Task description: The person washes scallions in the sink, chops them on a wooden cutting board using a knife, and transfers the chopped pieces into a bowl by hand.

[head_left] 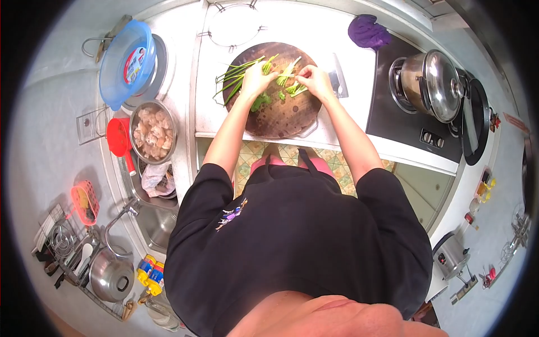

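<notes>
A round wooden cutting board [286,121] lies on the white counter. Long green onions [231,76] stick out over its left edge, and my left hand [257,81] is closed on their right ends. My right hand [315,83] pinches at the cut pale green onion pieces [286,73] near the board's middle; exactly which piece is between the fingertips is hard to see. More cut pieces [296,89] lie just below the fingers. Some leafy green herb [261,102] rests below my left hand. A cleaver [338,76] lies flat beside the board, right of my right hand.
On the left stand a blue basin [115,73], a steel bowl of raw meat pieces [152,135], a red strainer [118,137] and the sink [158,224]. A lidded pot [418,84] sits on the black stove [387,106] at right. A purple cloth [369,32] lies behind it.
</notes>
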